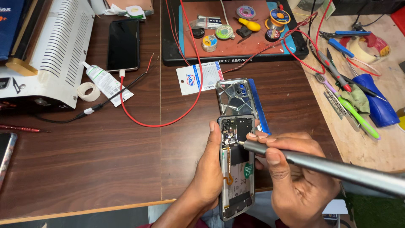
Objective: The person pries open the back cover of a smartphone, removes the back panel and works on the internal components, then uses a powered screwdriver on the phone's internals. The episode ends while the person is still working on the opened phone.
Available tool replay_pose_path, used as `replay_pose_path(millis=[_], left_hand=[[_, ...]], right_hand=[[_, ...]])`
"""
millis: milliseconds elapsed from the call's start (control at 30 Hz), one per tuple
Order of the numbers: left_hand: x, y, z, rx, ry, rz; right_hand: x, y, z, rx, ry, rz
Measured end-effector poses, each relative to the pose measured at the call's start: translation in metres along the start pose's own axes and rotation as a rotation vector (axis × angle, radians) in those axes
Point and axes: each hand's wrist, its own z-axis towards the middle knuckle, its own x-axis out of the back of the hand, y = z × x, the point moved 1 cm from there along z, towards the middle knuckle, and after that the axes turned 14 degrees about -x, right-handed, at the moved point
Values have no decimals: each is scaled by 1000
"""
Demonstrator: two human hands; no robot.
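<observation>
My left hand (pixel 209 169) grips an opened smartphone (pixel 237 169) from its left side, its back removed so the circuit board, battery and an orange flex cable show. My right hand (pixel 291 169) holds a grey pen-shaped electric screwdriver (pixel 329 168), whose tip touches the board near the phone's upper middle. The phone's shiny removed back cover (pixel 233 97) lies on the brown table (pixel 84 169) just beyond, partly over a blue strip.
A black work mat tray (pixel 236 57) with solder reels and small tools sits at the back. A dark phone (pixel 123 44) with a red cable, a white tube (pixel 105 82), a tape roll (pixel 88 91) and a white machine (pixel 55 46) are left. Pliers, tweezers and screwdrivers lie right.
</observation>
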Motion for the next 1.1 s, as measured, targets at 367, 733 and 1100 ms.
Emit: replay_pose_path(millis=[367, 733, 1100], left_hand=[[-2, -1, 1, -2, 25, -134], [-2, 0, 0, -23, 23, -167], [-2, 5, 0, 27, 59, -187]], right_hand=[[1, 2, -3, -25, 3, 82], [-4, 3, -7, -43, -2, 241], [-4, 11, -9, -18, -3, 263]])
